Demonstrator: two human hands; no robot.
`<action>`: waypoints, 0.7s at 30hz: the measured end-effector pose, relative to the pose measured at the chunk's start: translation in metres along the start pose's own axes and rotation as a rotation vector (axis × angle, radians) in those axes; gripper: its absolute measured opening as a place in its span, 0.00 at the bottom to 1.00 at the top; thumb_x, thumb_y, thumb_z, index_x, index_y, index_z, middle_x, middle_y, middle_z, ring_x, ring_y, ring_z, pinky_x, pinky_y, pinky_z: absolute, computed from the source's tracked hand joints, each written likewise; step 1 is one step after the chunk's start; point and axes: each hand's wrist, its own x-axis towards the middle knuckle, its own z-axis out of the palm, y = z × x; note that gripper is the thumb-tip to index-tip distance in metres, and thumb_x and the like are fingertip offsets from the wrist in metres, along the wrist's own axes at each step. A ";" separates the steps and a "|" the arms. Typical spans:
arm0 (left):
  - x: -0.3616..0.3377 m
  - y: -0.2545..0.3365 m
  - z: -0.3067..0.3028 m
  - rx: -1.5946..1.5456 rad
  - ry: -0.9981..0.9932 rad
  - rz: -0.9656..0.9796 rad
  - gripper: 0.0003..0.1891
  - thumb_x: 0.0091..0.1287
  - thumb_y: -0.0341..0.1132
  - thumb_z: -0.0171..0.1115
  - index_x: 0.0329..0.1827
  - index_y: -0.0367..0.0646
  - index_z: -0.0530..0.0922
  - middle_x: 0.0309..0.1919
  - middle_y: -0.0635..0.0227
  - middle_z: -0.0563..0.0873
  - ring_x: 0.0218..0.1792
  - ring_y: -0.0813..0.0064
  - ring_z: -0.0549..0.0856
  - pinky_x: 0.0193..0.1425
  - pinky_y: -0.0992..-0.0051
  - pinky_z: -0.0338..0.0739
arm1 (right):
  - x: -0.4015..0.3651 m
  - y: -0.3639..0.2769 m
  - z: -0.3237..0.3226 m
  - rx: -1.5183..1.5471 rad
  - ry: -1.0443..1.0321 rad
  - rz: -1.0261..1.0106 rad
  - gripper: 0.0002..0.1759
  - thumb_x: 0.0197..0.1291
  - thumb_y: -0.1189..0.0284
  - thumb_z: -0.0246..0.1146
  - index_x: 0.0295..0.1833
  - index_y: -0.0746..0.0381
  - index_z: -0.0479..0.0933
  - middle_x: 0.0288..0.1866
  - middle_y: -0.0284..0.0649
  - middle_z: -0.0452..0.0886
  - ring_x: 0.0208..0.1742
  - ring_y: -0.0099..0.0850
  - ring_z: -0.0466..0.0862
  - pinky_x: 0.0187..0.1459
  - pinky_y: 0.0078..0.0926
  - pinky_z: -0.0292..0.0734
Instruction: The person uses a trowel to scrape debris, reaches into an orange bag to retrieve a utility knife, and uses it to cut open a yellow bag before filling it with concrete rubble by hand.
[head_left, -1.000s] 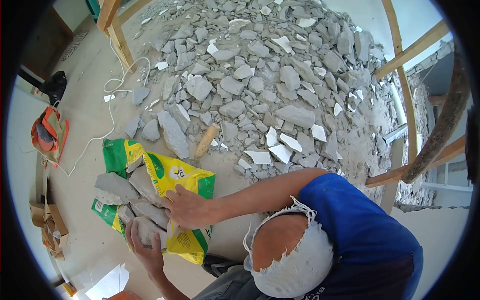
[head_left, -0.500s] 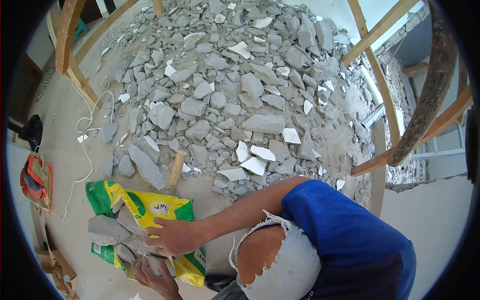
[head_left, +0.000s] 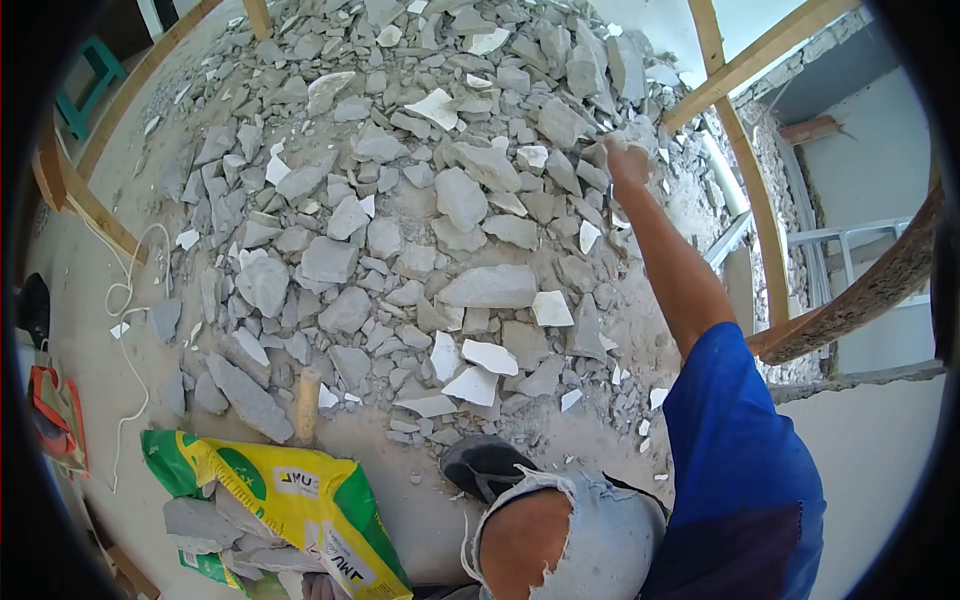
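Observation:
My right hand (head_left: 628, 160) reaches out to the upper right of the rubble pile (head_left: 480, 290); its fingers are closed on a grey chunk of rubble (head_left: 632, 138). Only a small part of my left hand (head_left: 322, 588) shows at the bottom edge, beside the mouth of a yellow and green bag (head_left: 290, 470). Grey slabs (head_left: 200, 525) fill the bag's open side. What the left fingers do is hidden.
A wooden handle (head_left: 307, 408) stands among the stones above the bag. Wooden beams (head_left: 745, 140) frame the right side. A white cord (head_left: 122, 380) and an orange bag (head_left: 58, 418) lie at left, with a teal stool (head_left: 90, 85) beyond.
My right hand has left the bag and moved up and right to the far rubble. The left hand has dropped almost out of view. The camera view has shifted, and a dark shoe now shows.

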 end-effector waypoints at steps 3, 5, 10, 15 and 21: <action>0.007 0.011 0.001 0.075 -0.033 0.006 0.24 0.76 0.50 0.56 0.65 0.41 0.77 0.68 0.54 0.77 0.72 0.46 0.70 0.73 0.41 0.60 | 0.062 0.034 -0.005 -0.341 -0.154 0.104 0.54 0.61 0.28 0.56 0.70 0.68 0.76 0.76 0.55 0.71 0.78 0.62 0.62 0.75 0.57 0.59; 0.009 0.015 0.001 0.098 -0.043 0.020 0.25 0.75 0.50 0.57 0.65 0.40 0.77 0.67 0.54 0.77 0.71 0.46 0.71 0.74 0.41 0.59 | 0.083 0.039 0.003 -0.264 -0.195 0.132 0.57 0.59 0.25 0.53 0.70 0.68 0.75 0.77 0.56 0.70 0.81 0.59 0.60 0.76 0.56 0.58; 0.007 0.021 -0.001 0.125 -0.066 0.032 0.26 0.71 0.49 0.61 0.64 0.39 0.77 0.65 0.54 0.78 0.70 0.46 0.72 0.75 0.40 0.57 | 0.092 0.010 0.034 -0.217 -0.257 0.116 0.56 0.53 0.26 0.59 0.71 0.63 0.76 0.74 0.53 0.75 0.76 0.49 0.73 0.76 0.47 0.62; -0.004 0.019 -0.007 0.148 -0.079 0.050 0.27 0.68 0.48 0.65 0.63 0.38 0.78 0.63 0.54 0.79 0.68 0.46 0.74 0.76 0.40 0.56 | 0.123 0.050 0.031 -0.117 -0.364 -0.063 0.46 0.48 0.44 0.75 0.65 0.67 0.79 0.66 0.50 0.80 0.65 0.45 0.81 0.65 0.46 0.75; -0.012 0.017 -0.004 0.143 -0.067 0.050 0.29 0.63 0.47 0.70 0.62 0.37 0.78 0.61 0.54 0.81 0.66 0.46 0.76 0.77 0.39 0.53 | 0.095 0.035 -0.013 0.119 -0.394 0.285 0.32 0.47 0.64 0.80 0.58 0.65 0.80 0.55 0.43 0.82 0.54 0.37 0.85 0.52 0.39 0.86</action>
